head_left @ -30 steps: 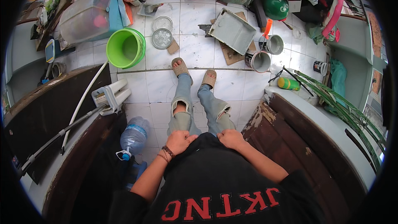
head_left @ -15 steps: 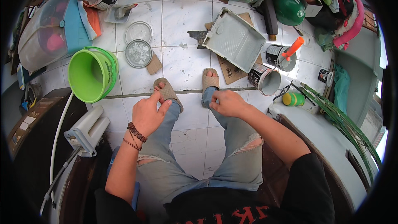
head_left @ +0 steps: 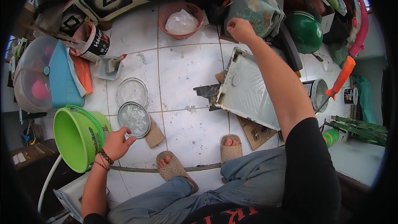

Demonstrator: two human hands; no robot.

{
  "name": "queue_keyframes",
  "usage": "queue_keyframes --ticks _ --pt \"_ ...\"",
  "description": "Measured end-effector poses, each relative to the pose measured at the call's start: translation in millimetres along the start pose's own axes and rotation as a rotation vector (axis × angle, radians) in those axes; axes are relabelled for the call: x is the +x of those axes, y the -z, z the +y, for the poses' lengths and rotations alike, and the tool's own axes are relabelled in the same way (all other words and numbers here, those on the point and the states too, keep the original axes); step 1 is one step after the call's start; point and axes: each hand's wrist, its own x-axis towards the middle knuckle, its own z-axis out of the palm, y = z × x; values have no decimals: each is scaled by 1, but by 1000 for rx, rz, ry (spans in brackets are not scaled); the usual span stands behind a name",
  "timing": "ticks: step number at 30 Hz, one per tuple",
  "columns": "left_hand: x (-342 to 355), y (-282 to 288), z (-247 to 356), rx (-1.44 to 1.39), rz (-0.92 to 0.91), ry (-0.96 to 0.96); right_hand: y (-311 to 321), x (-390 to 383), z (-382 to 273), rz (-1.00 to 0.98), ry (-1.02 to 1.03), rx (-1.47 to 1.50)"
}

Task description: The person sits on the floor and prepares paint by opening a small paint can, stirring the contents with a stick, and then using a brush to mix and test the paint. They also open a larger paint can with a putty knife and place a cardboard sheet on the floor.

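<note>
My left hand hovers between a lime-green bucket and two round, paint-marked lids. It holds nothing I can see, with thumb and forefinger apart. The nearer lid overlaps the farther lid on the tiles. Stretched far forward, my right hand has its fingers curled in beside a cloudy plastic bag; what is inside the curl, if anything, is hidden. Below that forearm lies a paint tray smeared with grey-white paint, partly covered by my arm.
A pink basket with a clear bag stands ahead. At left are a paint bucket, a small tub with a brush and a blue lidded case. An orange-handled tool leans by an open paint can. A green helmet sits far right.
My right hand has gone from over my knee far forward to the plastic bag. My left hand has moved left, close to the bucket and lids. The view has shifted forward.
</note>
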Motion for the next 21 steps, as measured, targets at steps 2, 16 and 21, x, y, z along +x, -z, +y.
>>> queue_keyframes --ticks 2,16,21 --pt "-19 -6 -17 48 -38 -24 -16 4 14 9 -48 14" --pt "-210 -39 -81 -272 -116 483 -69 72 13 395 -80 85" --pt "-222 -21 -1 -259 129 507 -78 88 16 456 -68 44"
